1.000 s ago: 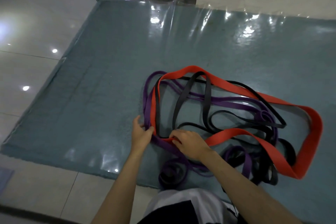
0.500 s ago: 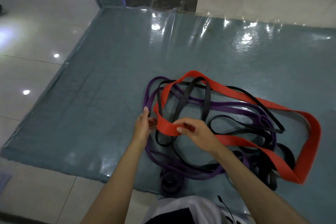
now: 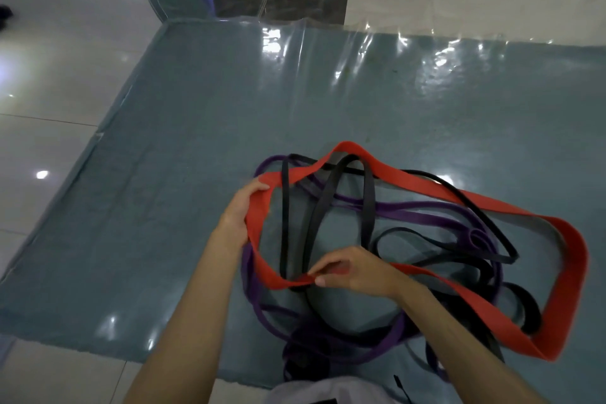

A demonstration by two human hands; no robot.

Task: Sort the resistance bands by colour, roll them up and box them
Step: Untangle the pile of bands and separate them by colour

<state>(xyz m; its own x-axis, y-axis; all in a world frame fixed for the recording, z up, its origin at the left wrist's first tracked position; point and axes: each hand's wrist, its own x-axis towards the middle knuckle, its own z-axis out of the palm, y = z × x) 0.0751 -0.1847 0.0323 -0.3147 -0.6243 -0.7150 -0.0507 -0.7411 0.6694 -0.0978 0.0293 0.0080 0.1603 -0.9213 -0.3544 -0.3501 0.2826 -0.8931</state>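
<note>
L hand [image 3: 241, 216] is gripping the wide flat red rubber resistance band [image 3: 511, 210] at its left bend, fingers curled round it. R hand [image 3: 352, 270] is pinching the same band's near strand btwn thumb & forefinger. From both, the loop is running off to the right, long axis left-right, far end well past the R fingers. Thin black bands [image 3: 367, 203] & purple bands [image 3: 423, 216] are lying tangled under & through it on the teal plastic-covered mat [image 3: 196, 141]. R hand is nearer the bulk; freeing it probably means drawing it left.
</note>
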